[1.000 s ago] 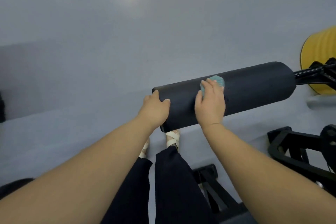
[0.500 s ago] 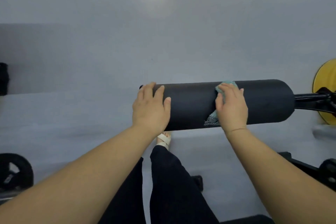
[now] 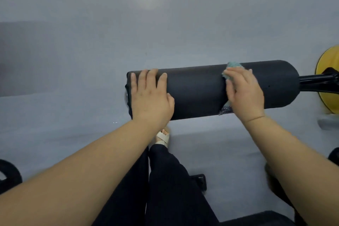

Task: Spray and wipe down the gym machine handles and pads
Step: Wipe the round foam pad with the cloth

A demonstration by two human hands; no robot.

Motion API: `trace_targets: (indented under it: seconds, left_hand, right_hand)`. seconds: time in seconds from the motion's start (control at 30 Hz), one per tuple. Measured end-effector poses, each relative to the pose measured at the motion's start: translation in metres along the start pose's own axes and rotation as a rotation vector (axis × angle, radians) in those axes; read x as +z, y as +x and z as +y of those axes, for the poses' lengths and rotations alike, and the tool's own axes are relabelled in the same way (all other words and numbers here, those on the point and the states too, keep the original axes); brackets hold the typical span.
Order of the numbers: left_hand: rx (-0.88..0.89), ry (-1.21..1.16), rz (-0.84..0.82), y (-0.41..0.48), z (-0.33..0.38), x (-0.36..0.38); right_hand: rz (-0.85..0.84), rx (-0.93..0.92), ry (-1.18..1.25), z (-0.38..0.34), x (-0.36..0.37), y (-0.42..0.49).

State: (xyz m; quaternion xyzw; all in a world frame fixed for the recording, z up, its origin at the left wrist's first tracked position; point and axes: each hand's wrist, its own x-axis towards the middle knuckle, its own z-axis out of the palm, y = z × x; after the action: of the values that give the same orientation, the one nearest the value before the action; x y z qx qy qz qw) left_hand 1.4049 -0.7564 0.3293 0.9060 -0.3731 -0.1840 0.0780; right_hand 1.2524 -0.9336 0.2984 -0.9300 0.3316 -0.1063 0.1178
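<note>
Two hands are on the black roller pad (image 3: pixel 198 93), which lies level across the middle of the view on a black bar (image 3: pixel 317 81) running off to the right; the left hand (image 3: pixel 150 97) lies flat over the pad's free end, fingers straight and spread, bracing rather than gripping; the right hand (image 3: pixel 244 93) presses a teal cloth (image 3: pixel 233 65) against the pad right of its middle, fingers laid flat over it, with cloth showing past the fingertips and below the palm. No spray bottle is in view, so I judge the spraying of this pad done and the wiping under way; whether the foam is damp is hard to tell, since its matt surface shows no sheen. What seems left here is the stretch between the hands, the end under the left hand, and the underside, which is hidden; no handles or other pads show, so most of the task probably remains. A yellow plate (image 3: pixel 328 71) sits behind the bar at the right edge.
</note>
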Motion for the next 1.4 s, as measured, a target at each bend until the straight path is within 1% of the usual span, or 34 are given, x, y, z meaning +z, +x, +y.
trace_targets:
  seconds: [0.07,0.1,0.13,0.17,0.2,0.23,0.27,0.3,0.33,0.37,0.43,0.47,0.53,0.6,0.63,0.67,0.73,0.77,0.8,0.83,0.87,0.9,0.97,1.03,1.07,1.1,1.13,1.17,1.27,1.33,1.37,1.4]
  left_hand:
    - [0.102,0.013,-0.021,0.002,0.018,0.007]
    - [0.128,0.012,-0.031,0.003,0.026,0.009]
    - [0.134,0.004,-0.038,0.003,0.035,0.011]
    - [0.121,-0.003,-0.039,0.003,0.040,0.012]
    - [0.105,-0.002,-0.037,0.003,0.045,0.014]
    - [0.088,0.010,-0.040,0.003,0.046,0.015]
    - [0.082,0.029,-0.044,0.002,0.049,0.015]
    - [0.088,0.060,-0.056,0.002,0.050,0.016]
    - [0.110,0.089,-0.067,0.002,0.054,0.016]
    - [0.140,0.114,-0.080,0.004,0.057,0.016]
    - [0.177,0.124,-0.107,0.009,0.064,0.019]
    - [0.178,0.129,-0.119,0.012,0.067,0.021]
    - [0.163,0.138,-0.104,0.016,0.068,0.022]
    - [0.153,0.142,-0.074,0.017,0.069,0.026]
    - [0.153,0.153,-0.066,0.016,0.067,0.027]
    - [0.160,0.160,-0.060,0.014,0.067,0.029]
    - [0.173,0.153,-0.022,0.012,0.064,0.031]
    - [0.178,0.144,0.005,0.012,0.063,0.031]
    - [0.181,0.137,0.022,0.012,0.062,0.031]
    - [0.184,0.142,0.022,0.011,0.061,0.031]
    - [0.188,0.153,0.016,0.009,0.061,0.031]
    - [0.189,0.168,0.014,0.007,0.062,0.032]
    - [0.190,0.198,0.014,0.003,0.065,0.034]
    - [0.183,0.211,0.011,0.000,0.066,0.037]
    - [0.180,0.212,0.008,-0.002,0.068,0.037]
    - [0.177,0.213,0.006,-0.003,0.070,0.038]
    - [0.174,0.219,0.004,-0.005,0.070,0.039]
    - [0.176,0.226,0.002,-0.006,0.070,0.039]
    - [0.208,0.210,0.024,-0.012,0.064,0.037]
    - [0.241,0.188,0.042,-0.015,0.058,0.033]
    - [0.259,0.182,0.035,-0.017,0.056,0.031]
    - [0.275,0.168,0.029,-0.018,0.052,0.029]
  right_hand:
    - [0.053,0.266,0.010,-0.005,0.007,0.002]
    - [0.090,0.318,0.021,-0.021,0.013,0.006]
    - [0.133,0.288,0.024,-0.038,0.018,0.006]
    - [0.151,0.177,0.027,-0.055,0.024,0.005]
    - [0.145,0.011,0.028,-0.064,0.027,0.001]
    - [0.103,-0.157,0.034,-0.066,0.029,-0.004]
    - [0.045,-0.293,0.024,-0.054,0.024,-0.006]
    - [0.001,-0.371,-0.010,-0.034,0.018,-0.006]
    - [-0.008,-0.370,-0.035,-0.007,0.011,-0.006]
    - [0.002,-0.278,-0.032,0.020,0.004,-0.007]
    - [0.067,0.043,0.010,0.070,-0.013,-0.007]
    - [0.100,0.173,0.027,0.089,-0.021,-0.006]
    - [0.167,0.357,0.032,0.096,-0.022,-0.001]
    - [0.201,0.467,0.013,0.066,-0.011,0.008]
    - [0.198,0.438,0.015,0.042,-0.004,0.012]
    - [0.205,0.323,0.018,0.015,0.004,0.012]
    - [0.174,-0.024,0.036,-0.026,0.016,0.003]
    - [0.131,-0.173,0.065,-0.029,0.017,-0.002]
    - [0.087,-0.266,0.078,-0.017,0.014,-0.002]
    - [0.060,-0.293,0.059,0.004,0.009,0.000]
    - [0.048,-0.245,0.032,0.028,0.003,0.000]
    - [0.061,-0.144,0.008,0.053,-0.002,0.000]
    - [0.092,0.137,0.029,0.093,-0.017,-0.001]
    - [0.140,0.413,0.084,0.098,-0.019,0.002]
    - [0.163,0.505,0.082,0.087,-0.015,0.004]
    - [0.179,0.539,0.074,0.071,-0.010,0.006]
    - [0.197,0.520,0.087,0.048,-0.003,0.008]
    - [0.218,0.445,0.101,0.022,0.005,0.008]
    - [0.215,0.065,0.115,-0.038,0.025,-0.004]
    - [0.138,-0.160,0.076,-0.036,0.022,-0.010]
    - [0.095,-0.229,0.052,-0.020,0.018,-0.010]
    - [0.081,-0.243,0.041,0.000,0.014,-0.010]
